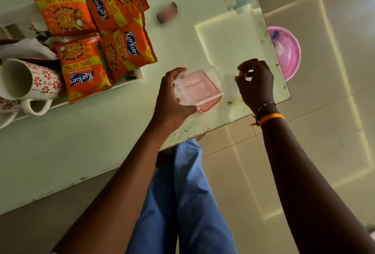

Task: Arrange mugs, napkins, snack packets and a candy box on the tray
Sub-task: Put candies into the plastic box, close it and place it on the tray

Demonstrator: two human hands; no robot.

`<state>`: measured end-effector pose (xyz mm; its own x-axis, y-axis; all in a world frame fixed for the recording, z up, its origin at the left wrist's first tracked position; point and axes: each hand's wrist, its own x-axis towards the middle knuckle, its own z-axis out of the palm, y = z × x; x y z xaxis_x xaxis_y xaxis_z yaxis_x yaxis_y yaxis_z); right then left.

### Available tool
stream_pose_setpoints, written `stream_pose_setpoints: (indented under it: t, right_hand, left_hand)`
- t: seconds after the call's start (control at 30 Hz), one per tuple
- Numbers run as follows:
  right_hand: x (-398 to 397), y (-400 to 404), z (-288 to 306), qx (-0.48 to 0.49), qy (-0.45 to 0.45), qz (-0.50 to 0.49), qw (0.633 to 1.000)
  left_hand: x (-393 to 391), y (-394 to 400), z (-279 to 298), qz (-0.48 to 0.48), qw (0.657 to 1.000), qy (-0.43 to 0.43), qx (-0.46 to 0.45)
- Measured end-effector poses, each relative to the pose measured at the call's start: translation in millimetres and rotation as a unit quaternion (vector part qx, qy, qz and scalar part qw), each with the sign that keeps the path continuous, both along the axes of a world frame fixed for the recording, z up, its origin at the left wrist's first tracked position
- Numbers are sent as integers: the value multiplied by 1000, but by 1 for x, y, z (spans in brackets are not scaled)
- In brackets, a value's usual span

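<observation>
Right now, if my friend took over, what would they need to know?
Left hand holds the clear pink-lidded candy box just above the glass table.
Right hand is closed on something small; I cannot tell what.
Done: four Kurkure packets, flowered mugs on their sides and a napkin are on the white tray.
Left: set the box on the tray.

We see four orange snack packets (95, 30) and floral mugs (30, 83) on the white tray (140, 75) at nine o'clock; the clear box (197, 88), perhaps empty, sits tilted at center.
</observation>
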<state>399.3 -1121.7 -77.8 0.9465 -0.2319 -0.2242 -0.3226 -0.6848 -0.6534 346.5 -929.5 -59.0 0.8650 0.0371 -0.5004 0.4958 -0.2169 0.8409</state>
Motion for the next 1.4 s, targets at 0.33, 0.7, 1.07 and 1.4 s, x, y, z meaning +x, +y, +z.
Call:
stream_pose_setpoints:
  t: [0.33,0.7,1.07,1.4]
  right_hand:
    - [54,72,28,49,-33,205,977]
    - [166,118,-42,-161,-2,391,906]
    - [128,62,24,16,15,357,934]
    - [253,115,-34,-147,21,332,932]
  left_hand:
    - [25,-7,-7,73,996,-3,52]
    - [36,-4,-17,138,988,10,67]
    - [76,-27,-4,223,971,-12,86]
    - [74,-31,-10,214,972,-11,91]
